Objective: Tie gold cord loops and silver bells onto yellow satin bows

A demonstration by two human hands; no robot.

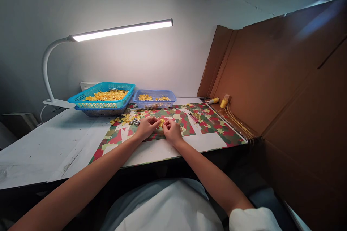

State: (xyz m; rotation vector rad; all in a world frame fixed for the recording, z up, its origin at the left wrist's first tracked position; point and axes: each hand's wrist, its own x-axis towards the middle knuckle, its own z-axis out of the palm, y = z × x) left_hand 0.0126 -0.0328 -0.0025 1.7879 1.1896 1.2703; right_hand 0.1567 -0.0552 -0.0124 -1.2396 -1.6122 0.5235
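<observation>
My left hand [147, 127] and my right hand [172, 131] meet over the patterned sheet, fingertips pinched close together. Between them is a small yellow bow-like piece [162, 122], partly covered by the fingers. From my left fingers a thin dark curved strand [156, 115] sticks up; its kind is too small to tell. Just left of my left hand lie several shiny silvery pieces [135, 122] in a small heap. Further left, yellow ribbon bows [116, 120] are spread on the sheet.
A turquoise basket [77, 100] full of yellow pieces sits stacked on a darker blue one. Beside it stands a lilac basket [154, 104] with yellow pieces. A lit lamp [121, 30] hangs above. Pink-handled pliers [193, 117] and yellow cords [238, 122] lie rightward, near a cardboard wall [276, 68].
</observation>
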